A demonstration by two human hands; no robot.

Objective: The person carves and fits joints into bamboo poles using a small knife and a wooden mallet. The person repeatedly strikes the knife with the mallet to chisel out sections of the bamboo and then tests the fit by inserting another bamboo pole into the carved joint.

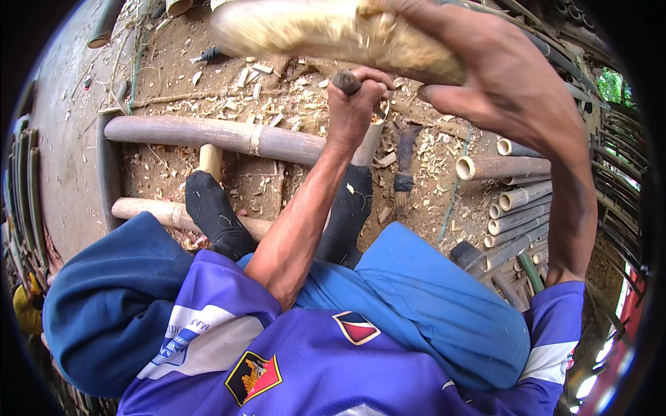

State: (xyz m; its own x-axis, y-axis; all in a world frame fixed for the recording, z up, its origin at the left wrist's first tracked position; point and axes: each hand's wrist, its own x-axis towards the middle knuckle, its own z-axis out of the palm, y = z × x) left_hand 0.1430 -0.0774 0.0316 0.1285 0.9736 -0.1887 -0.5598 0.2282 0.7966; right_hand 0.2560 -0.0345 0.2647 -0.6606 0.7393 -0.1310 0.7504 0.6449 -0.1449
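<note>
My left hand (354, 104) is closed round a chisel, whose round dark wooden handle end (347, 83) sticks up out of the fist. Its blade is mostly hidden behind the fingers. Just below that hand a bamboo pole (369, 144) stands tilted, its cut end close to the fist. My right hand (485, 76) grips a thick, pale wooden mallet (326, 35), raised above the left hand and smeared by motion. My feet in black socks (214, 211) rest by a frame of bamboo poles (222, 133).
Wood chips and shavings (430, 166) litter the dirt floor. Cut bamboo poles (513, 168) lie stacked at the right. A black-wrapped tool with bristle-like strands (404, 182) lies right of my foot. More poles (33, 201) stand along the left edge.
</note>
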